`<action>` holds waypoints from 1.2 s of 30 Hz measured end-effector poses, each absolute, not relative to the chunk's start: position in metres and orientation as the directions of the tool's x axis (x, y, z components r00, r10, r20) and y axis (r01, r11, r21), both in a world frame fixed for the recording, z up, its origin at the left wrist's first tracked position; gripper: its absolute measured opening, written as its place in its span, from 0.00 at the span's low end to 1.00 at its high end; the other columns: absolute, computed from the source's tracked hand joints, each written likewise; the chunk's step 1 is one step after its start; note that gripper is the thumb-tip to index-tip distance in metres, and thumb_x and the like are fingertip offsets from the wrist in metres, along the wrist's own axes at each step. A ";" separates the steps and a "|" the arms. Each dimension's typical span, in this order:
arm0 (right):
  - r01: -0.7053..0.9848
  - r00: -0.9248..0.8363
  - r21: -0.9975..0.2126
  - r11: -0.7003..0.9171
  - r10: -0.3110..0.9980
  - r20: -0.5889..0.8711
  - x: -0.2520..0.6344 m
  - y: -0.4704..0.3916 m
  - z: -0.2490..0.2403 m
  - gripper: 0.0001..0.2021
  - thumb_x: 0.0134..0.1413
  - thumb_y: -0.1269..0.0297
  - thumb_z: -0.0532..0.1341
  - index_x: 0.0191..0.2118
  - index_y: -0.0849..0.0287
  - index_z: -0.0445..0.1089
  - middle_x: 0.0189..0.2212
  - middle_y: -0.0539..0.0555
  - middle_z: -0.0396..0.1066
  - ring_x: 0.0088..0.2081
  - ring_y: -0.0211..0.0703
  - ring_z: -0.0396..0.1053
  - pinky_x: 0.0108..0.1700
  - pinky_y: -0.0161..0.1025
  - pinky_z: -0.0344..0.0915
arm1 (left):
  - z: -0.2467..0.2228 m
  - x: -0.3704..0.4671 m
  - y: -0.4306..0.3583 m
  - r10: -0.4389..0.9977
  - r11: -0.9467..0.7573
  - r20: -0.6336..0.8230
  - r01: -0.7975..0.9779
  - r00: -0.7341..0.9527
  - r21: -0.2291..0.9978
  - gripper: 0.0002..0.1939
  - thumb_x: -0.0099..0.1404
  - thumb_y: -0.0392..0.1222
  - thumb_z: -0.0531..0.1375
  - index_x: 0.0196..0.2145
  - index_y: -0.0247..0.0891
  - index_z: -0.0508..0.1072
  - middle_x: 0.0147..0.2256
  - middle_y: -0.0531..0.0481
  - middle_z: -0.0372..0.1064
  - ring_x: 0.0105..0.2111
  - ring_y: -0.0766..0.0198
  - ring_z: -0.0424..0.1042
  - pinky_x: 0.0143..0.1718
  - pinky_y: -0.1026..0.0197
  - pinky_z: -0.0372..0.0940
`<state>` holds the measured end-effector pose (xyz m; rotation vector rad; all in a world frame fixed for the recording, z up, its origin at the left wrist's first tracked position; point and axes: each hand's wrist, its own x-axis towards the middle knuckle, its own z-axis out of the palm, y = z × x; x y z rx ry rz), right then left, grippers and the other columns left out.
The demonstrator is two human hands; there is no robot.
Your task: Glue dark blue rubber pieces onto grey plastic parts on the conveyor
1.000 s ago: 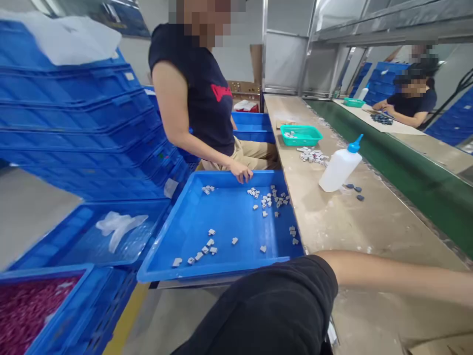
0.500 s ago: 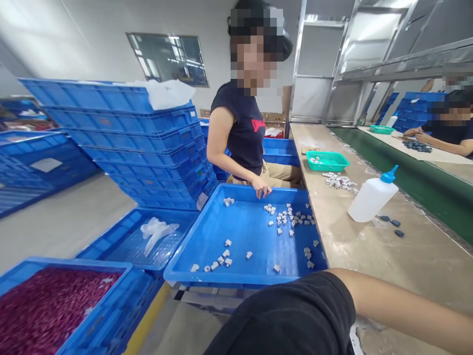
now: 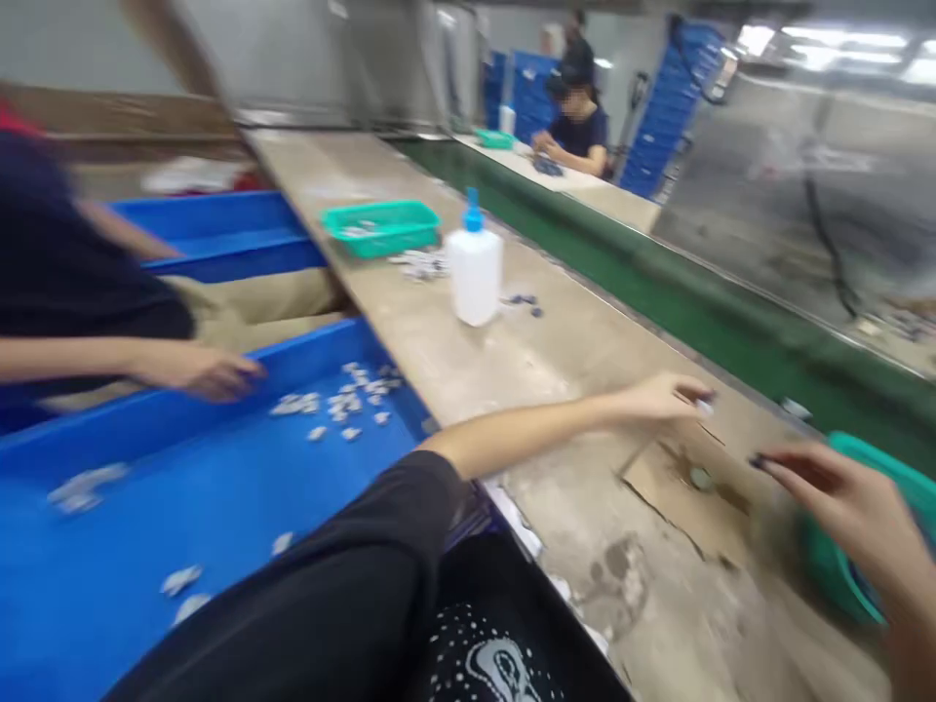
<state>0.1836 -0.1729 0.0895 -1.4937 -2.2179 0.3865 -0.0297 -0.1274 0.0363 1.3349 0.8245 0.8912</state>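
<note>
My left hand point(image 3: 662, 398) is stretched out over the table, fingers closed on a small white piece point(image 3: 704, 409); blur hides its exact shape. Further right, my right hand point(image 3: 852, 492) pinches a small dark piece point(image 3: 758, 461) between thumb and fingertips. Below and between the hands lies a stained cardboard sheet point(image 3: 658, 480) with a small round spot on it. A teal basket point(image 3: 823, 575) stands behind my right hand, partly covered by it; a little dark content shows inside.
A white bottle with a blue nozzle point(image 3: 475, 278) stands on the table, near dark pieces point(image 3: 522, 299) and white pieces point(image 3: 422, 264). Behind is a green basket point(image 3: 384, 226). A blue tray point(image 3: 146, 526) with white pieces adjoins the table; a co-worker's hand point(image 3: 212, 370) rests at its rim.
My view has swung right and down from the trays to the tabletop. Both my hands now show, each with a small piece; before, only my left arm was visible.
</note>
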 end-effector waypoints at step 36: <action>-0.020 0.080 -0.999 0.049 0.996 0.048 0.136 -0.182 0.069 0.21 0.30 0.64 0.70 0.21 0.57 0.53 0.19 0.44 0.64 0.29 0.38 0.69 0.37 0.38 0.65 | 0.027 -0.026 -0.150 0.804 -0.584 0.524 0.210 0.280 0.784 0.09 0.49 0.35 0.65 0.30 0.34 0.71 0.30 0.53 0.68 0.31 0.69 0.66 0.32 0.69 0.62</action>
